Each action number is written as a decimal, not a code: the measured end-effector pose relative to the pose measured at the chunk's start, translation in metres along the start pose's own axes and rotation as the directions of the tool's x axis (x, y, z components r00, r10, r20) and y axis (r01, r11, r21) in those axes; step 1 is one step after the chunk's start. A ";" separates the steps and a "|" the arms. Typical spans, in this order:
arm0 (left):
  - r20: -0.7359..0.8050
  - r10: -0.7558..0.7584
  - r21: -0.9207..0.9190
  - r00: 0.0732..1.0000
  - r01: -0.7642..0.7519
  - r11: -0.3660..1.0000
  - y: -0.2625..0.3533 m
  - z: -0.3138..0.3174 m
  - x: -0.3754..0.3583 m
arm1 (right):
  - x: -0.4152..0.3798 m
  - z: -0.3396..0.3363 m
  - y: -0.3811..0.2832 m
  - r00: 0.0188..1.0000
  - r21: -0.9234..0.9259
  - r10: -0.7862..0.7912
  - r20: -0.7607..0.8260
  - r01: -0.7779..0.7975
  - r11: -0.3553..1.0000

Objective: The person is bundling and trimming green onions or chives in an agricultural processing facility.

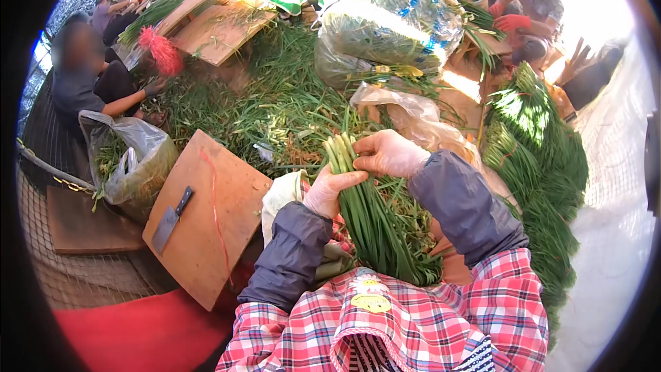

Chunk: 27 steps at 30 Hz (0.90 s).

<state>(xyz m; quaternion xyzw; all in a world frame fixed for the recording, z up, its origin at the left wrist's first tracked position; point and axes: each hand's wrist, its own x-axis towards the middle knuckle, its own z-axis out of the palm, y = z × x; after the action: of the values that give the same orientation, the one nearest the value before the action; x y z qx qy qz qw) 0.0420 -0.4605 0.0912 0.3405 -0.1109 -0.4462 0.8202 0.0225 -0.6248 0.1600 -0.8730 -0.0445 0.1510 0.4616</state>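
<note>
While a cleaver [172, 219] lies on the board [206, 224] at lower left, both gloved hands, left hand [330, 189] and right hand [389, 153], clamp a chive bundle [372, 220], apparently evening its ends, with tying likely needed next.

Gloved hands gripping a bunch of green chives

The left hand [329, 193] and right hand [389, 153] clasp the chive bunch [375, 224] near its pale cut ends; a cleaver [171, 212] lies left of them.

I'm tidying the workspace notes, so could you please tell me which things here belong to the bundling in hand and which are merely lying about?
In hand: bunch of green stalks, gripped by left hand and right hand.

Lying about: cleaver on wooden board; plastic bag of trimmings; tied bundles; red string.
</note>
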 end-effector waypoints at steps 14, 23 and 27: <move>-0.286 0.150 0.125 0.946 -0.119 0.985 -0.007 -0.006 -0.006 | -0.002 -0.008 -0.013 0.981 -0.172 -0.075 -0.178 0.044 0.984; -0.154 0.148 0.241 0.977 -0.108 0.965 -0.010 0.004 0.000 | -0.001 0.005 -0.009 0.996 -0.132 0.090 0.016 -0.087 0.987; -0.137 0.106 0.252 0.985 -0.069 0.965 -0.008 0.011 -0.003 | -0.003 -0.009 -0.022 0.985 -0.064 0.147 0.095 -0.141 0.988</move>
<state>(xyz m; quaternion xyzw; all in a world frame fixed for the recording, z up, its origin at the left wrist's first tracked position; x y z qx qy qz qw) 0.0299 -0.4654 0.0945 0.4670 -0.1186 -0.3653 0.7965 0.0241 -0.6206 0.1833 -0.8782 -0.0086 0.2259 0.4214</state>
